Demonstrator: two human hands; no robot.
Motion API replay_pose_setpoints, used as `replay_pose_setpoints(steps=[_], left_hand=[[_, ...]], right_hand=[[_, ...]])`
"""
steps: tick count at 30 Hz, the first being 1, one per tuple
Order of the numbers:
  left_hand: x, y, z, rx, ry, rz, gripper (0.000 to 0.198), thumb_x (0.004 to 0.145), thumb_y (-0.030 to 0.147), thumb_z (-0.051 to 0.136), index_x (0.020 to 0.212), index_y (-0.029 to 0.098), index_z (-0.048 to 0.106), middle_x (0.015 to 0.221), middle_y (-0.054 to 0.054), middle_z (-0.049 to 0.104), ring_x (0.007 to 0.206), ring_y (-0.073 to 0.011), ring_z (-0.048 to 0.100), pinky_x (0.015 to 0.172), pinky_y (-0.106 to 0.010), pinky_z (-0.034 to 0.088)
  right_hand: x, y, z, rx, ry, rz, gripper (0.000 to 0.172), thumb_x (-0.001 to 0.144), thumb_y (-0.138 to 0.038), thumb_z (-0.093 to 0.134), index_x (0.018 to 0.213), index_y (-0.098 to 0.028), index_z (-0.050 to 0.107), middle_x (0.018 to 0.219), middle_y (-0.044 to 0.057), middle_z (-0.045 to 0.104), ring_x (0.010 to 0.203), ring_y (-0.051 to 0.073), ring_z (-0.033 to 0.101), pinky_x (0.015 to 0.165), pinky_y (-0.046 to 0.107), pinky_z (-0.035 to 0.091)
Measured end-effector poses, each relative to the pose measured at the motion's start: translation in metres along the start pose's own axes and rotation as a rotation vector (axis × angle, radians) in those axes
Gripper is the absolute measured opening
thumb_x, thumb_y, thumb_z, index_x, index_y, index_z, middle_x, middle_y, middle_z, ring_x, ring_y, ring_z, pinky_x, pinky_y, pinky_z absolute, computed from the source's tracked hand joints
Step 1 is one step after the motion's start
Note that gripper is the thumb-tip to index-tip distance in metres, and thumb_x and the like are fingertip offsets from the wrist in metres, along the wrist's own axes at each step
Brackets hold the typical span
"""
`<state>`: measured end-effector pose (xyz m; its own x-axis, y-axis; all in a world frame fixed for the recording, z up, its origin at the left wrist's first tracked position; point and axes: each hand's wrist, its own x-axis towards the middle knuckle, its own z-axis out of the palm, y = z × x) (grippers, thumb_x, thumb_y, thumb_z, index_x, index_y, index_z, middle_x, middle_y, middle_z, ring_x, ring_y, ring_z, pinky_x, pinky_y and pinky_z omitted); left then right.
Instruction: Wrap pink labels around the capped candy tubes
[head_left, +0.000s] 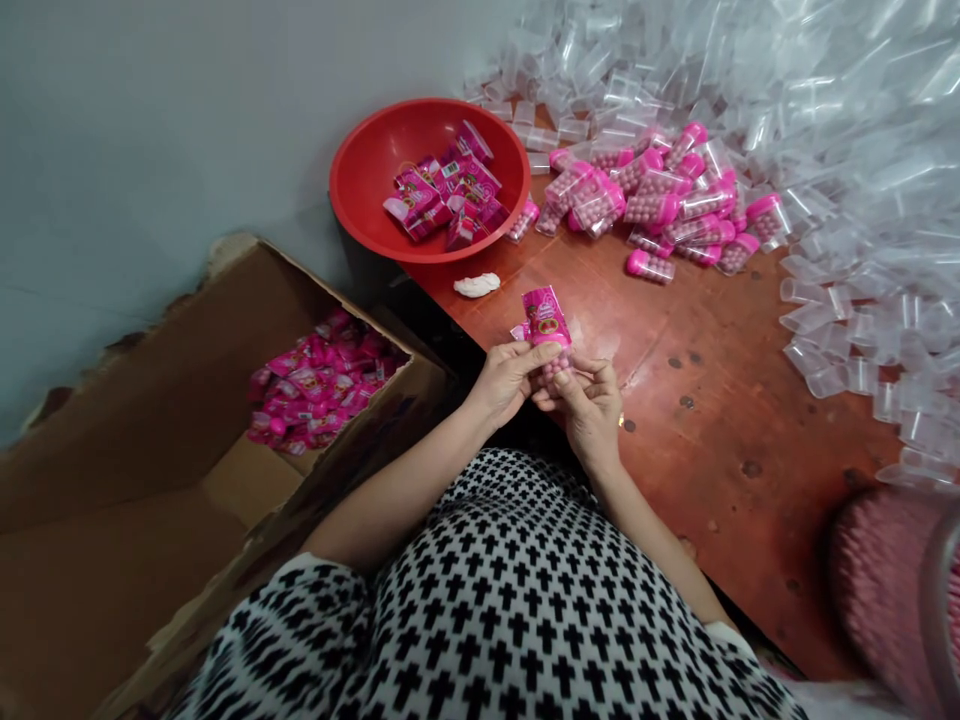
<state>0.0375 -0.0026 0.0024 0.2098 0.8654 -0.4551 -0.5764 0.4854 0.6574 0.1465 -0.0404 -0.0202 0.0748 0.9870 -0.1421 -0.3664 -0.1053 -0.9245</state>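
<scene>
Gripping a tube (556, 364), left fingers (538, 354), right fingers (576, 396), dark-spotted reddish tabletop (712, 370), grey wall (187, 120), apparently painted

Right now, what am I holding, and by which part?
A tube of beads with a pink sleeve: left hand holds its middle, right hand its beaded end.

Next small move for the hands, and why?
Probably ease the wrapper further down the tube: it sits at the tube's far end, the ball-filled part nearer the person shows uncovered, and the left hand and right hand both grip the tube.
</scene>
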Motion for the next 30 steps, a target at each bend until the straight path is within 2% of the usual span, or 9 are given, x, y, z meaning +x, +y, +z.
replay_pose_setpoints(steps=[3, 7, 9, 12, 15, 21, 25, 30], left_hand=[[-0.001, -0.001, 0.0, -0.029, 0.003, 0.01, 0.037, 0.054, 0.034, 0.088, 0.069, 0.008, 0.067, 0.062, -0.004, 0.066, 0.054, -0.0108, 0.06, 0.052, -0.022, 0.048], [-0.001, -0.003, 0.007, -0.084, 0.068, 0.033, 0.04, 0.055, 0.039, 0.087, 0.07, 0.009, 0.065, 0.062, -0.004, 0.065, 0.053, -0.0111, 0.059, 0.051, -0.023, 0.047], [-0.001, -0.005, 0.008, -0.073, 0.058, 0.022, 0.041, 0.054, 0.041, 0.088, 0.068, 0.01, 0.065, 0.06, -0.003, 0.064, 0.052, -0.0108, 0.058, 0.049, -0.022, 0.045], [-0.001, -0.008, 0.006, -0.032, 0.004, 0.006, 0.041, 0.05, 0.04, 0.089, 0.06, 0.009, 0.064, 0.052, -0.001, 0.058, 0.045, -0.0074, 0.051, 0.04, -0.019, 0.037], [-0.002, -0.008, 0.001, 0.017, -0.041, 0.017, 0.038, 0.052, 0.038, 0.088, 0.056, 0.009, 0.064, 0.049, 0.001, 0.055, 0.039, -0.0038, 0.043, 0.037, -0.018, 0.032], [-0.007, 0.003, -0.005, 0.005, 0.03, 0.125, 0.032, 0.053, 0.033, 0.089, 0.058, 0.01, 0.067, 0.059, -0.002, 0.064, 0.054, -0.0083, 0.057, 0.054, -0.02, 0.048], [-0.014, 0.001, -0.005, 0.036, 0.024, 0.099, 0.029, 0.055, 0.032, 0.088, 0.06, 0.01, 0.069, 0.06, -0.003, 0.064, 0.054, -0.0088, 0.057, 0.052, -0.021, 0.048], [-0.021, -0.002, -0.005, 0.005, -0.03, 0.073, 0.031, 0.058, 0.033, 0.086, 0.057, 0.009, 0.066, 0.053, 0.0, 0.054, 0.05, -0.0067, 0.05, 0.05, -0.022, 0.045]], right_hand=[[-0.002, 0.005, -0.003, -0.109, 0.051, -0.063, 0.03, 0.078, -0.034, 0.073, 0.095, -0.024, 0.05, 0.08, -0.003, 0.072, 0.061, 0.012, 0.07, 0.055, 0.025, 0.061], [-0.004, 0.01, -0.009, -0.276, 0.107, -0.159, 0.031, 0.076, -0.033, 0.075, 0.096, -0.023, 0.054, 0.092, 0.001, 0.072, 0.078, 0.015, 0.072, 0.067, 0.027, 0.063], [-0.003, 0.01, -0.008, -0.24, 0.094, -0.146, 0.031, 0.076, -0.033, 0.075, 0.096, -0.024, 0.053, 0.091, 0.0, 0.072, 0.072, 0.014, 0.072, 0.062, 0.026, 0.063], [-0.001, 0.005, -0.002, -0.065, 0.05, -0.063, 0.032, 0.078, -0.035, 0.074, 0.096, -0.024, 0.05, 0.076, -0.005, 0.071, 0.055, 0.012, 0.068, 0.05, 0.024, 0.06], [0.0, 0.0, 0.002, 0.063, 0.011, 0.013, 0.035, 0.077, -0.037, 0.075, 0.096, -0.025, 0.048, 0.065, -0.008, 0.069, 0.049, 0.012, 0.067, 0.049, 0.023, 0.06], [-0.003, -0.006, -0.004, 0.042, -0.145, 0.038, 0.036, 0.076, -0.037, 0.076, 0.103, -0.024, 0.057, 0.085, 0.0, 0.075, 0.074, 0.016, 0.074, 0.069, 0.031, 0.064], [0.002, -0.005, -0.004, 0.072, -0.075, 0.061, 0.033, 0.071, -0.036, 0.081, 0.091, -0.023, 0.059, 0.072, -0.004, 0.074, 0.058, 0.014, 0.071, 0.058, 0.026, 0.063], [0.01, -0.006, 0.012, 0.083, -0.049, 0.088, 0.035, 0.067, -0.041, 0.082, 0.08, -0.022, 0.055, 0.056, -0.007, 0.068, 0.048, 0.014, 0.067, 0.047, 0.023, 0.059]])
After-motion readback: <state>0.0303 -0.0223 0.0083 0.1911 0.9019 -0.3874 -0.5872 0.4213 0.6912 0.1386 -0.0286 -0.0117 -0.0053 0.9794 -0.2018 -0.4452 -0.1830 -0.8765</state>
